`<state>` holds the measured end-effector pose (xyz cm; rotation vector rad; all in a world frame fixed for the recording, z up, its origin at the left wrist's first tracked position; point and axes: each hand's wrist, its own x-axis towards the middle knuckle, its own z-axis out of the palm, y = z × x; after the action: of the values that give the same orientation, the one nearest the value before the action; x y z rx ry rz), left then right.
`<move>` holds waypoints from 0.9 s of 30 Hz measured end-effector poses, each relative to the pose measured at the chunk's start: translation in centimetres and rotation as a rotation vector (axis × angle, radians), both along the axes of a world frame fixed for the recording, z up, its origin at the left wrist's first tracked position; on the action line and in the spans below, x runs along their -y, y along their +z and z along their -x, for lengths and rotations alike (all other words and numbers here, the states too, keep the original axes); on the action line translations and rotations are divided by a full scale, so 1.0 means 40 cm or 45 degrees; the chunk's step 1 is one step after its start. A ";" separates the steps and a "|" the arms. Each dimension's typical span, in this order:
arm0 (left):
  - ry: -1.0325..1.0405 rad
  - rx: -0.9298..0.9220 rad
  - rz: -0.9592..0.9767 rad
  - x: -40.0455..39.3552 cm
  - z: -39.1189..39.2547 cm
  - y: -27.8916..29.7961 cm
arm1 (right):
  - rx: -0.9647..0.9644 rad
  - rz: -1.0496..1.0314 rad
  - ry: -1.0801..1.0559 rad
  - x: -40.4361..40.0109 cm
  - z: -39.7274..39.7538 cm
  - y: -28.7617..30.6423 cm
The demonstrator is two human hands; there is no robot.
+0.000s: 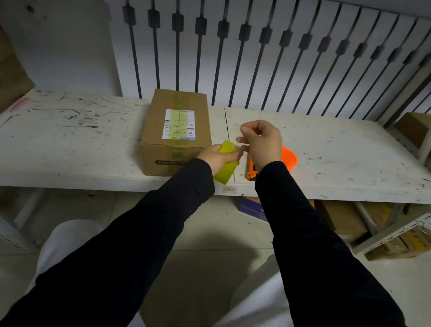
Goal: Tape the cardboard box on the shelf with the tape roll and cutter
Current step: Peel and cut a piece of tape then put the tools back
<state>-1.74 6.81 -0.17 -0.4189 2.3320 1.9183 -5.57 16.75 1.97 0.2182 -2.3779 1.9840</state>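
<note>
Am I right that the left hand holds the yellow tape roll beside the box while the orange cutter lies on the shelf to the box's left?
Not quite: the head view shows the orange cutter on the shelf to the right of the box, partly behind the right hand. The left hand does hold the yellow tape roll beside the box.

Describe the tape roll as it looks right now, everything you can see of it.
The tape roll is translucent yellow-green and looks like plastic packing tape. It is seen tilted and nearly edge-on, so its core is hidden. The left hand grips it, above the shelf's front edge, just right of the cardboard box. The right hand's fingertips pinch near its upper end; any free end is unclear.
</note>
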 end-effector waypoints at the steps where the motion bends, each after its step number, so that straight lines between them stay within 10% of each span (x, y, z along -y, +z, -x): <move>1: -0.022 -0.005 -0.016 0.002 0.001 0.000 | -0.022 -0.024 -0.027 -0.003 0.001 -0.004; 27: -0.094 -0.191 -0.145 -0.008 0.001 -0.047 | 0.246 0.039 -0.082 -0.026 0.015 -0.024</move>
<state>-1.80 7.13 -2.04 -0.1823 2.2739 2.1020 -6.17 17.80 1.00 -0.0533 -2.4274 2.0985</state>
